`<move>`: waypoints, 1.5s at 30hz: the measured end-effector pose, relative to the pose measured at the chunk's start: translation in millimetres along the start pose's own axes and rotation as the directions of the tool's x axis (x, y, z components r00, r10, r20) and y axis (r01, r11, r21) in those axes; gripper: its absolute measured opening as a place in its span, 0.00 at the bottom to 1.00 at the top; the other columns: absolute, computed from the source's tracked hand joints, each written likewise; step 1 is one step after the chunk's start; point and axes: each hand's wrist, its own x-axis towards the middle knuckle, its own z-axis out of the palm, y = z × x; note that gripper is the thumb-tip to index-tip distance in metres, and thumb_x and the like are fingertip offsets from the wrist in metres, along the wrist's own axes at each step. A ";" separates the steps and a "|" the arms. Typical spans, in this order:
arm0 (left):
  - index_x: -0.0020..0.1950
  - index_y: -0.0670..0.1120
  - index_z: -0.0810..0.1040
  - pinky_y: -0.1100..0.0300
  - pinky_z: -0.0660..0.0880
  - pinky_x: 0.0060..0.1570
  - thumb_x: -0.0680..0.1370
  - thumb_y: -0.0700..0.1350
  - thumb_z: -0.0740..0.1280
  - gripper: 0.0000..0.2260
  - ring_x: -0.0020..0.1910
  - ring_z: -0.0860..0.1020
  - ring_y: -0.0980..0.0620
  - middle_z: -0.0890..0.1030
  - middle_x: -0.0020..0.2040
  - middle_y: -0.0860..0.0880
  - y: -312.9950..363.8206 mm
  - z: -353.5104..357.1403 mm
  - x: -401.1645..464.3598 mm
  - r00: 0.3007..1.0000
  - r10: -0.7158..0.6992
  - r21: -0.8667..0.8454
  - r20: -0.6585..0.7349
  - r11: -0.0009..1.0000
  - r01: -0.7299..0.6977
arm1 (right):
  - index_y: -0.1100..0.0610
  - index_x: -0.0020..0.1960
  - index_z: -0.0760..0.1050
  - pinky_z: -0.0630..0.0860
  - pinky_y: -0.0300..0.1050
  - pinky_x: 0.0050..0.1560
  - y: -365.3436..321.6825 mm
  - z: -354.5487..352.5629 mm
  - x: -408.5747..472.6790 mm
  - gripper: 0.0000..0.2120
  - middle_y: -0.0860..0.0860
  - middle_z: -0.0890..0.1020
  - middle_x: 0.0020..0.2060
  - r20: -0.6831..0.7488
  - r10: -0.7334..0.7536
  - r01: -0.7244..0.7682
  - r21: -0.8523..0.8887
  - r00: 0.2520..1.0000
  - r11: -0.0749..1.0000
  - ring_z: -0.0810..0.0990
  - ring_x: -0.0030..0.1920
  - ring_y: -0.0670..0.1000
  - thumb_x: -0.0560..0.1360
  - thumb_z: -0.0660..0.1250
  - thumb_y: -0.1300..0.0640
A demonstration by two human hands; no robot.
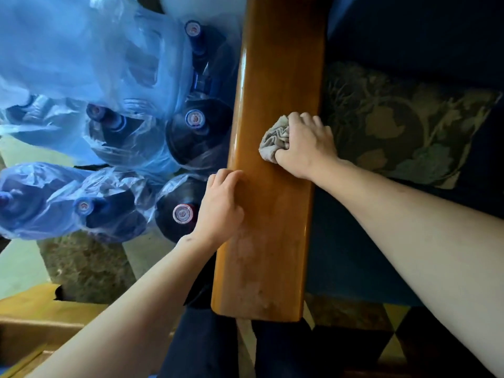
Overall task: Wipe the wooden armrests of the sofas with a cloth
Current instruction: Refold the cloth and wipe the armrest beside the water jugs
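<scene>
A glossy brown wooden armrest (275, 85) runs up the middle of the view, from just in front of me to the top edge. Its near end looks dull and smeared. My right hand (305, 144) grips a crumpled grey cloth (274, 139) and presses it on the armrest about halfway along, near the right edge. My left hand (222, 205) rests on the armrest's left edge, closer to me, fingers curled over the rim.
Several large blue water bottles (195, 135) wrapped in clear plastic stand on the floor left of the armrest. The dark blue sofa seat (351, 257) with a floral patterned cushion (403, 132) lies to the right. A cardboard box (35, 323) sits at lower left.
</scene>
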 end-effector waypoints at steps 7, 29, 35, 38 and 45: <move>0.74 0.44 0.71 0.51 0.72 0.68 0.66 0.27 0.56 0.36 0.65 0.72 0.46 0.74 0.65 0.45 -5.0 28.1 -87.4 0.993 -0.117 -0.144 -0.004 0.983 0.115 | 0.55 0.66 0.70 0.68 0.59 0.65 -3.9 36.7 -81.1 0.33 0.57 0.77 0.64 0.049 -0.090 0.088 0.041 0.995 0.995 0.73 0.65 0.61 0.65 0.65 0.39; 0.71 0.46 0.76 0.53 0.78 0.63 0.70 0.23 0.59 0.33 0.63 0.77 0.52 0.79 0.63 0.51 -34.8 36.6 -194.9 0.972 -0.228 -0.337 -0.061 0.921 0.195 | 0.49 0.57 0.68 0.72 0.54 0.63 -17.8 137.1 -298.3 0.21 0.49 0.77 0.56 0.166 -0.099 0.086 0.081 0.981 0.993 0.74 0.58 0.54 0.68 0.66 0.42; 0.67 0.47 0.79 0.66 0.76 0.58 0.70 0.31 0.55 0.29 0.60 0.79 0.59 0.82 0.61 0.54 -52.9 36.8 -194.6 0.927 -0.363 -0.473 -0.097 0.836 0.278 | 0.51 0.47 0.79 0.80 0.43 0.46 -15.4 111.5 -301.8 0.14 0.45 0.85 0.44 0.434 0.047 -0.381 0.726 0.899 0.573 0.83 0.48 0.50 0.62 0.67 0.53; 0.65 0.48 0.80 0.53 0.80 0.59 0.71 0.26 0.54 0.30 0.57 0.82 0.56 0.84 0.58 0.51 -66.7 31.7 -188.1 0.889 -0.457 -0.545 -0.030 0.753 0.368 | 0.53 0.50 0.83 0.80 0.53 0.48 -5.4 77.4 -271.5 0.19 0.51 0.87 0.45 0.427 0.027 -0.406 0.836 0.904 0.370 0.85 0.49 0.55 0.60 0.65 0.58; 0.59 0.51 0.83 0.45 0.79 0.62 0.73 0.30 0.56 0.25 0.55 0.84 0.49 0.87 0.53 0.49 -56.6 33.9 -166.2 0.876 -0.480 -0.637 0.042 0.663 0.393 | 0.54 0.45 0.83 0.83 0.49 0.46 -1.6 24.9 -174.9 0.12 0.53 0.85 0.42 0.496 -0.156 -0.514 0.849 0.854 -0.121 0.85 0.44 0.54 0.66 0.64 0.58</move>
